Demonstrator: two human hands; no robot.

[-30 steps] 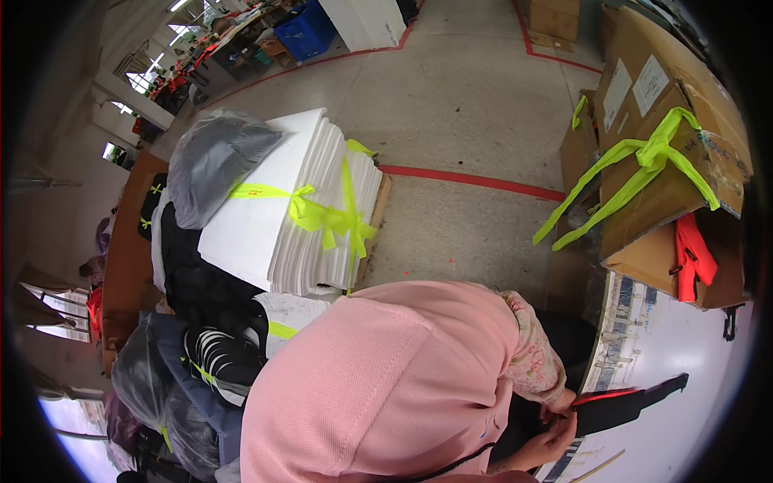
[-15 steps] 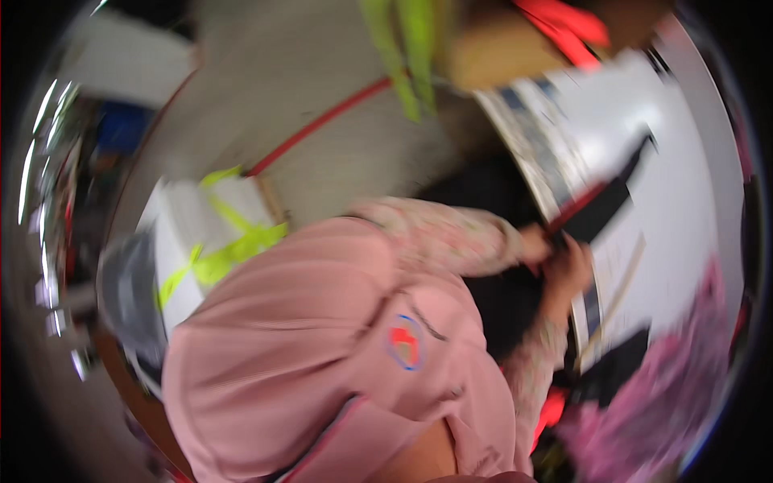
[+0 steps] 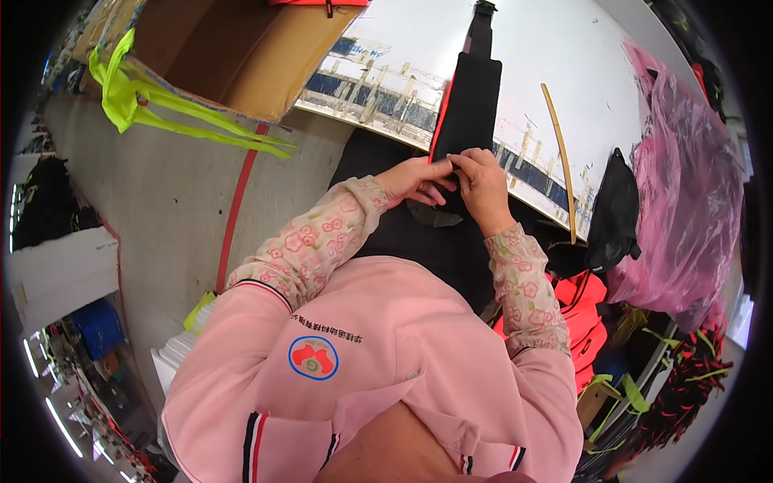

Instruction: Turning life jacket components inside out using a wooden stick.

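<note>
A long black padded strap [image 3: 469, 105] with a red edge lies on the white table, its narrower webbing end [image 3: 481, 32] pointing away from me. At its near end, by the table's front edge, my two hands meet. My left hand [image 3: 412, 182] grips the near left corner under its thumb, other fingers spread below. My right hand [image 3: 481, 183] is closed in a pinch on the same end, close to the left thumb. What lies between the fingertips is partly hidden. Dark fabric [image 3: 386, 229] covers my lap below the hands.
The white table [image 3: 555, 40] has a worn, taped front edge. A cardboard box [image 3: 274, 60] with neon-yellow straps [image 3: 121, 88] stands left. Right are a thin tan strip [image 3: 558, 145], a black pouch [image 3: 616, 209], pink plastic sheeting [image 3: 684, 177] and red-orange fabric [image 3: 584, 314].
My view has swung right, bringing the table in front of me, and the blur is gone. Both hands stay together at the near end of the black strap.
</note>
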